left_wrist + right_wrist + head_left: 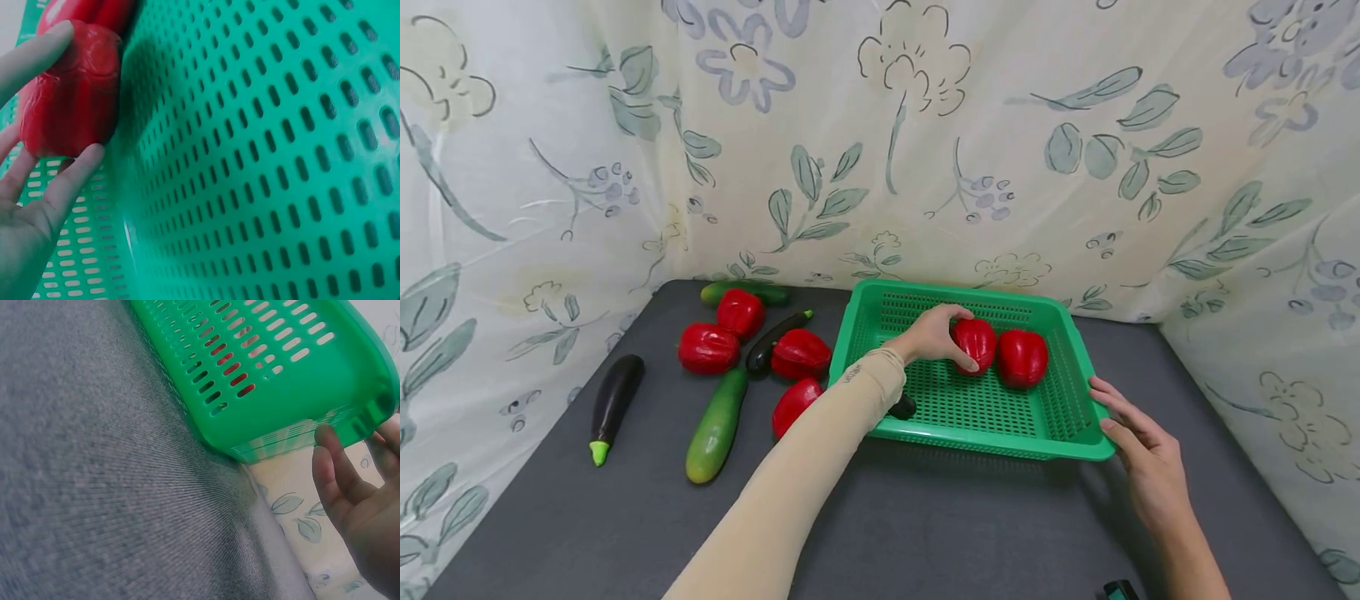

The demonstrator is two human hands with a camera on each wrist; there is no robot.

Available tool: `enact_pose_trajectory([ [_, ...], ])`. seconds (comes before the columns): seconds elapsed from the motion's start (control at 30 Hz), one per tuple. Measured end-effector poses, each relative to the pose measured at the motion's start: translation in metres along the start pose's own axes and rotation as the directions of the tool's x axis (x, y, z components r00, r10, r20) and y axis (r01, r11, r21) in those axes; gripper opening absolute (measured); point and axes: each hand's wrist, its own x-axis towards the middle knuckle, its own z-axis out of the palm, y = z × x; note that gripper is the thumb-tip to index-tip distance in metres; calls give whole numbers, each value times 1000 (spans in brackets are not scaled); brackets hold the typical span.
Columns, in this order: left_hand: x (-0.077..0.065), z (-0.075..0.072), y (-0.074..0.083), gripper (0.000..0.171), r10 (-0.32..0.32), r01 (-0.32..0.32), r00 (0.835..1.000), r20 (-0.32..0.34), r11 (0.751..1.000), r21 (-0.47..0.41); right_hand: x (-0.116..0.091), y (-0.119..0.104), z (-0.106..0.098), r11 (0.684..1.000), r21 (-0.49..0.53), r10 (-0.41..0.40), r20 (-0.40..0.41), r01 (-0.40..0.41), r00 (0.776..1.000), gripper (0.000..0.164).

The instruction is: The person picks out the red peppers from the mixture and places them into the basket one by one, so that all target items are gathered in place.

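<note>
My left hand (931, 333) reaches into the green plastic basket (992, 446) and holds a red bell pepper (974, 346), thumb on one side and fingers on the other. In the left wrist view the same pepper (72, 103) sits between thumb and fingertips, close to the perforated basket wall. A second red bell pepper (1022, 358) lies right beside it in the basket. My right hand (1142, 446) grips the basket's right end by its rim. In the right wrist view its fingers (334, 462) lie against the basket's end, below the rim.
Left of the basket lie several red peppers (709, 348), cucumbers (717, 429) and eggplants (616, 404). The end of a dark vegetable (902, 407) shows in the basket beside the left sleeve. Flowered curtains (910, 167) border the grey table (962, 525). A small dark object (1120, 590) lies at the near edge.
</note>
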Motion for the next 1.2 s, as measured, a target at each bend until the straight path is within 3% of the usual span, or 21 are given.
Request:
enact_pose_trajectory([
  [0.37,-3,7,3,74,-17,19,999,39,998,-51,-2,0,-3,1000,-2,-1,7,1,1000,39],
  [0.73,-6,10,6,66,-62,60,997,-34,995,-81,-3,-2,-4,1000,4,2,10,-2,1000,39],
  [1.2,-7,5,9,64,-87,83,996,-26,988,-127,0,-4,2,1000,9,9,-8,-9,1000,39],
])
